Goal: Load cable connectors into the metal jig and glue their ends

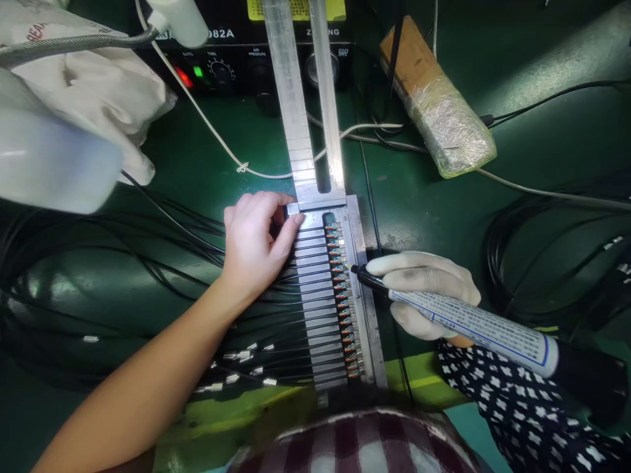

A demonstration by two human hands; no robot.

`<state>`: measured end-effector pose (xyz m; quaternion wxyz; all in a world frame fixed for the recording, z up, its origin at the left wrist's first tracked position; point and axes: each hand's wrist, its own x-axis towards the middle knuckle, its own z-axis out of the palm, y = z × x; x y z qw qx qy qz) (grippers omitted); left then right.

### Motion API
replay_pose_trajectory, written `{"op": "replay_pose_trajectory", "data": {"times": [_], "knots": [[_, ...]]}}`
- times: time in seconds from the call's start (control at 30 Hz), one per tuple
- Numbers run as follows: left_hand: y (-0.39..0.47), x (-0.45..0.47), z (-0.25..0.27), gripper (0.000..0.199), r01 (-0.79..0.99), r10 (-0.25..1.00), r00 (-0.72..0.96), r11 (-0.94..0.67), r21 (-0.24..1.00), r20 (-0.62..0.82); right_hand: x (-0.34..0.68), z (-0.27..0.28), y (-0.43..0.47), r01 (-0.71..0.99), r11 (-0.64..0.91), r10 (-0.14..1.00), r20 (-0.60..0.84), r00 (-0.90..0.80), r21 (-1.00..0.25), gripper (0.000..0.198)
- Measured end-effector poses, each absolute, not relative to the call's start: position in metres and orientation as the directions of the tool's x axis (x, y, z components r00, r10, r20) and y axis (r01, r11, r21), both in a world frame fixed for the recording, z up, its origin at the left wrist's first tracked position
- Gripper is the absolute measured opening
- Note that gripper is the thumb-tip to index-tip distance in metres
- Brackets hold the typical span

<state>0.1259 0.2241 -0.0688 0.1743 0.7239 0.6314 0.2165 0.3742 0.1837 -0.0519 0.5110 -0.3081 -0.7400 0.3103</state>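
My bare left hand (256, 246) closes on the upper left corner of a slotted metal fixture (320, 322), thumb on top and fingers at the edge. Black cables (315, 269) lie side by side in its slots. Their ends carry a row of small connectors (340, 276) with coloured wires and green parts. My right hand (428, 289), in a white glove, grips a thick marker-like pen (473, 328) with a printed white barrel. The black nose of the pen points left at the connectors near the middle of the row; whether its tip touches one, I cannot tell.
A two-legged metal bar (290, 112) meets the fixture's top end. Behind it stands a black control box (221, 72) with lit switches. A plastic-wrapped block (444, 118) lies at the upper right. Cable bundles (497, 243) lie on both sides. A whitish translucent container (54, 144) is at left.
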Motion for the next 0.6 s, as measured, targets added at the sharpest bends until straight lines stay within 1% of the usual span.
{"op": "replay_pose_trajectory", "data": {"times": [0.13, 0.3, 0.4, 0.5, 0.6], "knots": [[0.224, 0.126, -0.069, 0.020, 0.840, 0.992, 0.102, -0.128, 0.527, 0.079, 0.375, -0.050, 0.184, 0.165, 0.604, 0.780, 0.536, -0.322, -0.780, 0.032], [0.224, 0.126, -0.070, 0.018, 0.840, 0.992, 0.098, -0.127, 0.528, 0.083, 0.376, -0.050, 0.184, 0.169, 0.569, 0.805, 0.503, -0.315, -0.805, 0.041], [0.224, 0.126, -0.071, 0.018, 0.836, 0.990, 0.103, -0.138, 0.532, 0.096, 0.376, -0.049, 0.182, 0.173, 0.579, 0.798, 0.510, -0.321, -0.797, 0.045], [0.224, 0.125, -0.071, 0.018, 0.834, 0.989, 0.108, -0.147, 0.532, 0.104, 0.377, -0.046, 0.176, 0.194, 0.598, 0.796, 0.547, -0.260, -0.778, 0.041], [0.224, 0.126, -0.070, 0.018, 0.835, 0.989, 0.106, -0.142, 0.532, 0.099, 0.378, -0.044, 0.169, 0.199, 0.609, 0.788, 0.557, -0.261, -0.768, 0.036]]}}
